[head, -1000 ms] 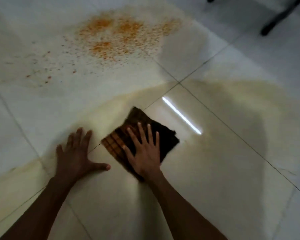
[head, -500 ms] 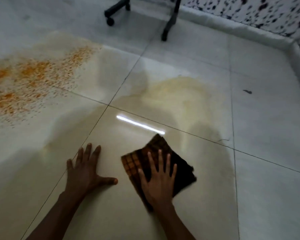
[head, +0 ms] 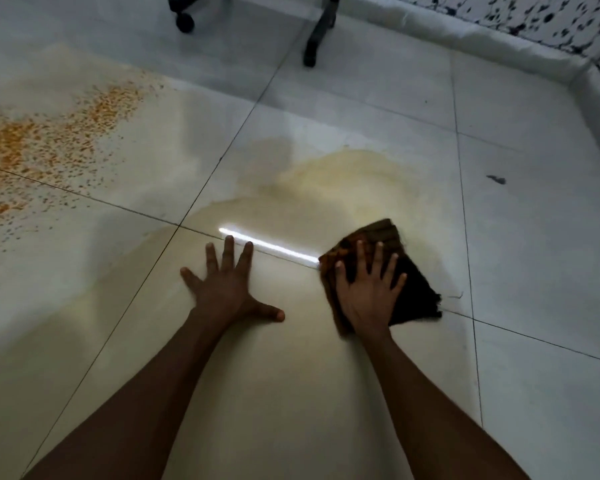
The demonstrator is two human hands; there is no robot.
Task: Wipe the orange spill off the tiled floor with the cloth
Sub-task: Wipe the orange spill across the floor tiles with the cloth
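Note:
A dark brown checked cloth (head: pixel 413 289) lies on the pale tiled floor (head: pixel 534 237) at the centre right. My right hand (head: pixel 368 292) presses flat on it with fingers spread. Beside it, my left hand (head: pixel 227 289) rests palm down on the bare wet tile, fingers apart, holding nothing. The orange speckled spill (head: pixel 39 147) covers the far left tiles, well away from the cloth. A yellowish wet smear (head: pixel 343 181) spreads across the tiles around and beyond both hands.
Black chair legs, one with a caster (head: pixel 184 20), stand at the top centre, another leg (head: pixel 317 32) beside it. A wall skirting (head: pixel 499 50) runs along the top right. A small dark speck (head: pixel 497 180) lies on the right tile.
My right hand has slid the cloth to the right across the tile joint. The view has turned right, so the orange spill now sits at the left edge.

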